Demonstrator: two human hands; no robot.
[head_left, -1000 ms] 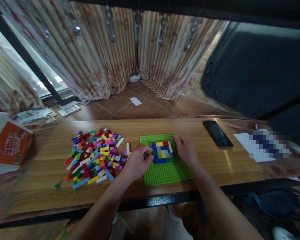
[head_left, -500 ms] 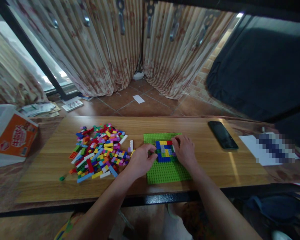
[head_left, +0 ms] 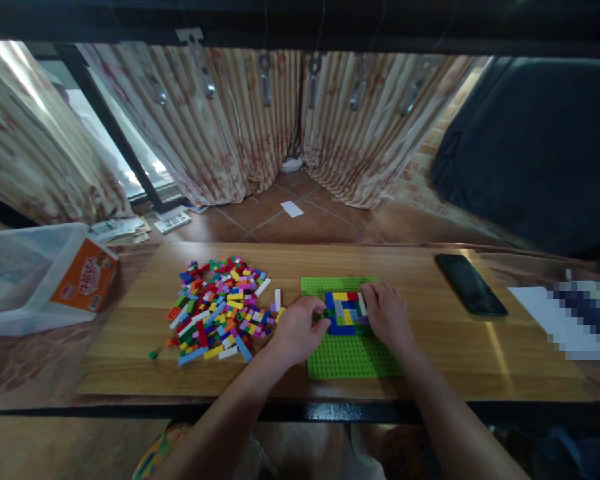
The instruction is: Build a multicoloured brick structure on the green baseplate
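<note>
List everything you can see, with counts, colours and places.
Loose bricks: many, mixed, table's left side
Baseplate: one, green, on table
Brick build: one, multicoloured, on baseplate
Phone: one, black, table's right
Table: one, brown, centre
Bin: one, clear, left of table
Label: one, orange, on bin
Floor sheet: one, white, beyond table
Side sheet: one, white, far right
Paper stack: one, whitish, near bin
Curtains: several, beige, background
Cover: one, dark, upper right
Metal clips: several, silver, before curtains
Left hand: one, bare, build's left edge
Right hand: one, bare, build's right edge
</note>
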